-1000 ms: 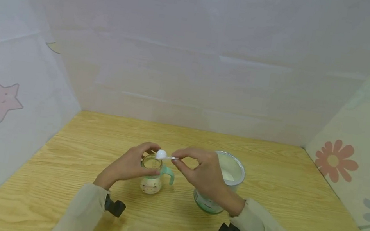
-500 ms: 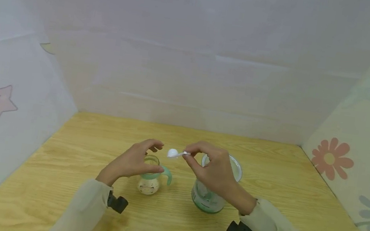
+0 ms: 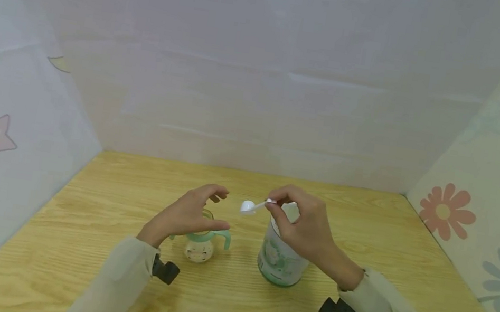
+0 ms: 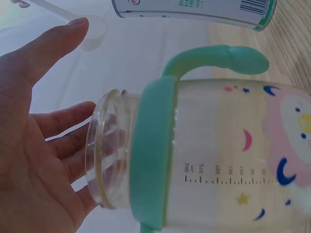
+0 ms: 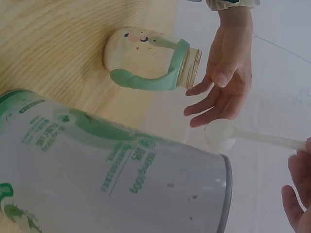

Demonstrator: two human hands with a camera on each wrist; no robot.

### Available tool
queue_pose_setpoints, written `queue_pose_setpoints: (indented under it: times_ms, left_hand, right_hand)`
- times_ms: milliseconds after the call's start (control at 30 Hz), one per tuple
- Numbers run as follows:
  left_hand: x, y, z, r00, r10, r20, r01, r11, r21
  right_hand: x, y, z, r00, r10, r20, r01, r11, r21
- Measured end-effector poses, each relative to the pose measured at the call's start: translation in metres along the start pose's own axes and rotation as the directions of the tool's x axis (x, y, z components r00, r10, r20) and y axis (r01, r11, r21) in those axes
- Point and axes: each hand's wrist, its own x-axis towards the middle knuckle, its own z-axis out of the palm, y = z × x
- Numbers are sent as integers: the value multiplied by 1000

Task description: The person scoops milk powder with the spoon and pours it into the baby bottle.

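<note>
Head view: your desk [image 3: 97,220] spans the lower part of the frame, a white-and-green tin [image 3: 280,261] standing upright just right of center. Of your hands, the right hand [image 3: 310,222] pinches a scoop [image 3: 247,207] by its handle; the left hand [image 3: 186,214], grasping nothing, spreads near the neck of a bottle [image 3: 199,251], lower center-left. For good control, carry the scoop well clear of the tin's rim. Your bottle is upright, clear and uncapped, with a mint-green handled collar, printed moons and stars, and a measuring scale. Smallest, the white scoop hangs mid-frame; its contents cannot be told.
</note>
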Motion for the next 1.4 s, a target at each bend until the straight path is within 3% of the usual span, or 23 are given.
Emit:
queue_pose_setpoints:
  times_ms: [367,567,1400]
  left_hand:
    - [12,14,6,999,38,11,-38,999,13]
    - [17,21,11,999,27,30,-27,1000,-5]
    - [37,35,48,992,62,112,-51,994,-101]
  right_hand:
    - [1,2,-17,999,17,-33,-19,999,-45]
    - [1,3,-23,999,0,-43,-2,999,-52]
    - [-11,14,-43,995,77,-65,-85,986,-142]
